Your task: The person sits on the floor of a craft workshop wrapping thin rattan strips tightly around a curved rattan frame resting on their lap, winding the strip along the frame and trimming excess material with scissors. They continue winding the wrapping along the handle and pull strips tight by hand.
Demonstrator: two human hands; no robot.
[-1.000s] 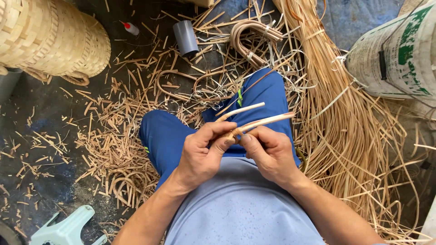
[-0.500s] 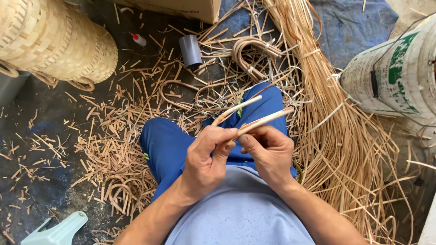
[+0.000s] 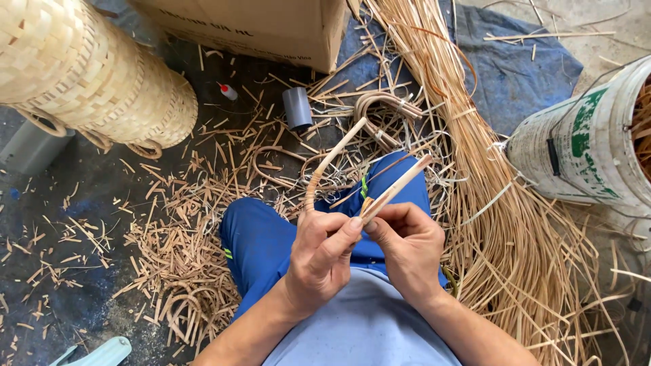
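Cardboard box (image 3: 258, 27) top, white green-labelled bucket (image 3: 583, 146) right

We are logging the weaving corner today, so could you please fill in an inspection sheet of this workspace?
Surface: dark floor, blue cloth.
Job's things: bent cane piece and cane stick, held together.
Clutter: cane offcuts, long cane bundle.
Grippers: left hand and right hand, fingers pinching the canes.
Cables: nothing seen.
Surroundings: woven basket, cardboard box, white sack, grey tube.
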